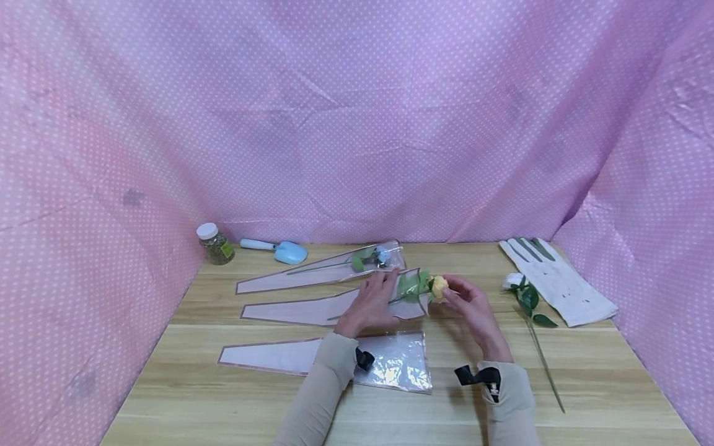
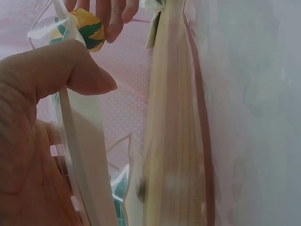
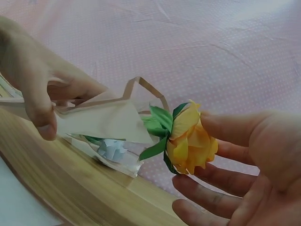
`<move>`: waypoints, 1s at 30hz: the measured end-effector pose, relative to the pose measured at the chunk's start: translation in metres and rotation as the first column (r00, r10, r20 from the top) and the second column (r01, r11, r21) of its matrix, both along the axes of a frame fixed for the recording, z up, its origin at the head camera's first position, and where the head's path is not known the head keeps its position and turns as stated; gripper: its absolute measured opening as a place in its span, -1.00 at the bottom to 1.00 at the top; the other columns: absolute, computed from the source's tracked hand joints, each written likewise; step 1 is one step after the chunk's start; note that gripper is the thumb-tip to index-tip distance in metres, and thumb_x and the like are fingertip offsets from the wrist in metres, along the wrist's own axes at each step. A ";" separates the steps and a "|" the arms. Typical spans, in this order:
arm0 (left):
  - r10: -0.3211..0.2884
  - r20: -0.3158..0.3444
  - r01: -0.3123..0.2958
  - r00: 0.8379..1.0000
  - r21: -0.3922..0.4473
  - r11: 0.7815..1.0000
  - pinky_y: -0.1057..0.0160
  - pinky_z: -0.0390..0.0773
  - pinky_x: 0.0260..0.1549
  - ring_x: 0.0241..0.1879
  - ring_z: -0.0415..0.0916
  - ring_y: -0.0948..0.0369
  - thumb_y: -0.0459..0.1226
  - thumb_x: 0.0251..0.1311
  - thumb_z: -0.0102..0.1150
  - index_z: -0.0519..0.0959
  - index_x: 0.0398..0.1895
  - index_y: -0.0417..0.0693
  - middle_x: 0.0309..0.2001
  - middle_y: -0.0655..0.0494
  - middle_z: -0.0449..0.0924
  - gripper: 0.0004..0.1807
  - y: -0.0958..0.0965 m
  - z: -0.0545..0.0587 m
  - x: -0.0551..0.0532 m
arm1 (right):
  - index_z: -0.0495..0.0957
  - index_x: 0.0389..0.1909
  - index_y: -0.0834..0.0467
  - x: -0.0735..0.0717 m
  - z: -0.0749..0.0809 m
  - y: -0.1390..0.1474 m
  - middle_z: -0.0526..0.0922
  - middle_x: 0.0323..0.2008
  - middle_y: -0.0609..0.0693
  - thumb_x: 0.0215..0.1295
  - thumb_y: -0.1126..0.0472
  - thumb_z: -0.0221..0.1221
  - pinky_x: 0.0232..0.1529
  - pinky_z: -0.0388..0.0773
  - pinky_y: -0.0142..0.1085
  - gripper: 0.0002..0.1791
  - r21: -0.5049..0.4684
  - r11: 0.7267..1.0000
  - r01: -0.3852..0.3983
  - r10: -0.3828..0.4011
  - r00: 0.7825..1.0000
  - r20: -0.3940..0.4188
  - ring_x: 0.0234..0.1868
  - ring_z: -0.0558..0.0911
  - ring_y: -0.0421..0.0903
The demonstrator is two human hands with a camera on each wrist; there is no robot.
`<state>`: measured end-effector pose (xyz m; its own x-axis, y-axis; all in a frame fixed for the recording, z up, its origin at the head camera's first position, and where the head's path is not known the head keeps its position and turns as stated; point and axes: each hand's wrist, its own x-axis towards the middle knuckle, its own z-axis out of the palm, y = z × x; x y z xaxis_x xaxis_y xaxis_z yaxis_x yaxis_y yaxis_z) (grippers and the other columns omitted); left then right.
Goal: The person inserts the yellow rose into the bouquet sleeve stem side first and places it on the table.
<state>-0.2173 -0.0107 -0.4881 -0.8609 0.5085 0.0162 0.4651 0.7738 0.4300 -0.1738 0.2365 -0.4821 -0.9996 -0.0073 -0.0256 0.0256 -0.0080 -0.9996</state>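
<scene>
From the bottom centre of the head view, the person's left arm is slanting up and rightward, the left grip lying near mid-frame. The right arm is leaning slightly leftward from lower right of centre, the right grip pointing toward upper left. At upper left of the left-wrist view, the left thumb is pointing right, pinching. At lower right of the right-wrist view, the right fingers are curving below the right thumb, holding.
</scene>
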 end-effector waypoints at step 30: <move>-0.012 -0.011 0.012 1.000 0.006 1.000 0.09 0.36 0.27 0.17 0.28 0.16 -0.03 -0.16 0.50 -0.13 0.62 0.17 0.26 0.07 0.29 0.29 0.001 0.002 0.000 | 0.53 0.06 0.27 0.002 0.013 -0.009 0.64 -0.26 -0.30 0.32 0.26 0.28 -0.22 0.66 -0.45 -0.67 0.018 0.996 0.085 -0.084 0.996 -0.004 -0.27 0.63 -0.35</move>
